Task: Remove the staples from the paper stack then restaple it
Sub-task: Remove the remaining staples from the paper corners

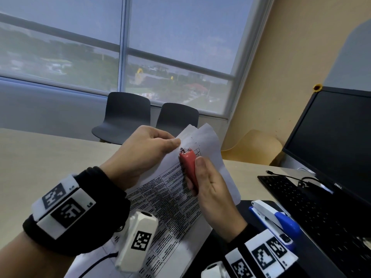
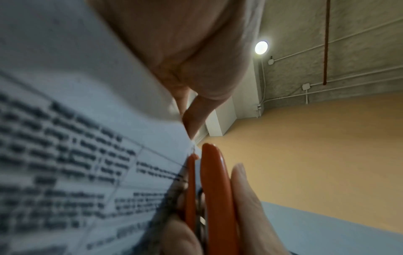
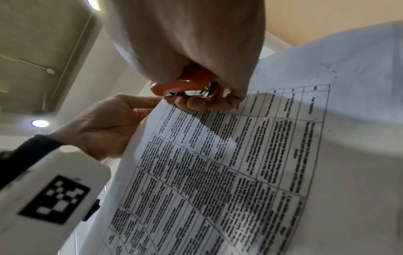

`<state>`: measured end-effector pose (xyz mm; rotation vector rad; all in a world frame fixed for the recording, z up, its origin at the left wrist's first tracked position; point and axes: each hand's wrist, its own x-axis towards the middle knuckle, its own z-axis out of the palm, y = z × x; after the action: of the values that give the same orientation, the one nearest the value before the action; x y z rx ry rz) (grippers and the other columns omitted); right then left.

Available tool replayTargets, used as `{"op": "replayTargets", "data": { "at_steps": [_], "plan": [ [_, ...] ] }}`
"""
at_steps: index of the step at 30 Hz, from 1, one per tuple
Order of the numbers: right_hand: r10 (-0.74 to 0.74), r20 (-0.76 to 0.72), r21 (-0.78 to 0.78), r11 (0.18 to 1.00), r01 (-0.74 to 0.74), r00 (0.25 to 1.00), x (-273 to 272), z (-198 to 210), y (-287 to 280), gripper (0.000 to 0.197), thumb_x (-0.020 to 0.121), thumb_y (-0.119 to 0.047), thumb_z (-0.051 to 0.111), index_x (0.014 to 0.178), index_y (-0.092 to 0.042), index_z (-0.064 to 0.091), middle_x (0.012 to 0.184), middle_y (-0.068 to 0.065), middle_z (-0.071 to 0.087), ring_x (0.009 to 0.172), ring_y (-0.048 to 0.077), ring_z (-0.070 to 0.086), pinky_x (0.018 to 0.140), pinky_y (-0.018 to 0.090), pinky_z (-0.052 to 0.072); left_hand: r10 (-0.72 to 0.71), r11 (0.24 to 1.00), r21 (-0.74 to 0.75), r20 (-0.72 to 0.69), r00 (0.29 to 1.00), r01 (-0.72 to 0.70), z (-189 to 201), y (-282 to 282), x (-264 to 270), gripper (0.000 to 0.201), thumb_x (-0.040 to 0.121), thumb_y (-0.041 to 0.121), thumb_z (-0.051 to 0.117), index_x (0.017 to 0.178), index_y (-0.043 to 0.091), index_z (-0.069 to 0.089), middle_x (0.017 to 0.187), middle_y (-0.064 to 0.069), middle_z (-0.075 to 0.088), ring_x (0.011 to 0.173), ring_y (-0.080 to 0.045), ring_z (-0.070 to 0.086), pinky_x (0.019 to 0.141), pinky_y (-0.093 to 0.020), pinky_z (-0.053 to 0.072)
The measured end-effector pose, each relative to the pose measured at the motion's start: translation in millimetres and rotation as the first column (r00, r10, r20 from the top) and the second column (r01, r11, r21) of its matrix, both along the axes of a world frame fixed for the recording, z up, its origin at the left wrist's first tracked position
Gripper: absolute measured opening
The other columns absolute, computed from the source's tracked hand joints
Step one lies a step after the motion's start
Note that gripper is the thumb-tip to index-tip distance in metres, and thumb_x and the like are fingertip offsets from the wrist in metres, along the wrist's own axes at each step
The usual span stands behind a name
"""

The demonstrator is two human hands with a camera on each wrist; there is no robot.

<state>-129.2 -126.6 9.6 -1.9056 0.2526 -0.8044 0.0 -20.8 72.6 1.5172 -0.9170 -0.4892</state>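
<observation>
A printed paper stack [image 1: 170, 197] with a table of text is lifted off the desk. My left hand [image 1: 144, 149] pinches its upper left corner between thumb and fingers. My right hand [image 1: 208, 187] grips a red staple remover [image 1: 189, 167], thumb on top, with its metal claws at the corner right by the left fingertips. In the left wrist view the staple remover [image 2: 216, 198] lies against the paper [image 2: 76, 155] edge. In the right wrist view the staple remover [image 3: 187, 84] shows its metal claws over the paper [image 3: 240, 163]. The staple itself is too small to make out.
A blue and white stapler [image 1: 275, 221] lies on a dark mat at the right, beside a black keyboard [image 1: 313, 215] and a Dell monitor [image 1: 331, 141]. Two dark chairs [image 1: 128, 115] stand past the beige desk [image 1: 40, 157].
</observation>
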Motion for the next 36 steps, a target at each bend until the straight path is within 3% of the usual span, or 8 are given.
{"op": "replayTargets", "data": {
  "at_steps": [4,8,11,14,18,23,27,36],
  "plan": [
    [-0.026,0.001,0.067,0.997,0.026,1.000,-0.8,4.4,-3.1,0.049,0.093,-0.058,0.032,0.099,-0.016,0.057,0.072,-0.001,0.049,0.064,0.008,0.047,0.060,0.021,0.043,-0.075,0.989,0.136,0.174,0.982,0.051,-1.2,2.0,2.0,0.013,0.088,0.021,0.070,0.087,0.011,0.079,0.085,-0.013,0.078,0.087,-0.033,0.074,0.086,-0.050,0.058],
    [-0.058,-0.039,-0.071,0.996,0.055,0.998,2.2,9.0,-5.7,0.043,0.100,-0.053,0.029,0.101,-0.020,0.058,0.074,0.004,0.062,0.063,0.017,0.055,0.063,0.038,0.050,-0.003,0.986,0.153,0.373,0.928,-0.058,-6.3,-0.9,0.0,0.030,0.086,0.039,0.072,0.077,0.012,0.078,0.076,-0.016,0.073,0.063,-0.034,0.065,0.061,-0.044,0.056],
    [-0.116,-0.091,-0.172,0.980,0.099,0.989,5.6,15.4,-9.5,0.044,0.102,-0.050,0.027,0.103,-0.022,0.060,0.081,0.007,0.068,0.070,0.017,0.063,0.068,0.032,0.054,0.048,0.980,0.151,0.445,0.894,-0.128,-6.4,-2.1,0.7,0.031,0.087,0.040,0.071,0.073,0.014,0.079,0.068,-0.013,0.071,0.057,-0.028,0.061,0.055,-0.040,0.052],
    [-0.131,-0.121,-0.086,0.989,0.121,0.984,10.4,21.8,-9.9,0.056,0.094,-0.069,0.031,0.100,-0.024,0.065,0.081,0.000,0.069,0.078,0.013,0.065,0.077,0.036,0.055,0.046,0.981,0.141,0.484,0.874,-0.130,-6.3,-2.3,-0.7,0.034,0.088,0.041,0.070,0.073,0.011,0.078,0.066,-0.014,0.070,0.053,-0.022,0.056,0.052,-0.040,0.049],
    [-0.158,-0.034,-0.037,0.987,0.157,0.987,19.1,22.0,-9.2,0.078,0.075,-0.086,0.045,0.079,-0.011,0.065,0.072,0.009,0.069,0.069,0.031,0.065,0.066,0.053,0.055,0.020,0.992,0.107,0.400,0.916,-0.069,-5.3,-2.2,-4.6,0.035,0.086,0.042,0.072,0.073,0.011,0.078,0.053,-0.010,0.058,0.049,-0.012,0.040,0.048,-0.028,0.033],
    [-0.161,0.027,0.130,0.979,0.156,0.987,22.8,20.0,-5.9,0.063,0.083,-0.080,0.040,0.059,-0.023,0.053,0.055,-0.007,0.048,0.056,0.012,0.045,0.059,0.034,0.038,-0.018,0.996,0.085,0.280,0.960,-0.006,-6.1,-2.5,-5.5,0.015,0.087,0.024,0.072,0.080,0.014,0.081,0.075,-0.016,0.075,0.067,-0.031,0.072,0.068,-0.047,0.057],
    [-0.151,0.050,0.247,0.960,0.134,0.987,16.2,27.0,-4.2,0.060,0.089,-0.069,0.038,0.067,-0.015,0.052,0.057,0.005,0.043,0.050,0.014,0.039,0.051,0.027,0.034,-0.044,0.995,0.095,0.173,0.984,0.028,-7.8,-2.8,-6.6,0.014,0.090,0.012,0.070,0.085,0.013,0.082,0.079,-0.011,0.078,0.078,-0.033,0.076,0.083,-0.051,0.060],
    [-0.058,0.005,0.108,0.993,0.057,0.998,12.3,16.9,-18.0,0.048,0.092,-0.058,0.052,0.090,-0.012,0.062,0.072,-0.001,0.060,0.067,0.015,0.056,0.071,0.037,0.053,0.082,0.985,0.118,0.314,0.946,-0.124,-11.5,-6.6,-7.0,0.019,0.089,0.022,0.071,0.073,0.017,0.080,0.062,-0.004,0.073,0.052,-0.011,0.061,0.054,-0.027,0.048]
  ]
}}
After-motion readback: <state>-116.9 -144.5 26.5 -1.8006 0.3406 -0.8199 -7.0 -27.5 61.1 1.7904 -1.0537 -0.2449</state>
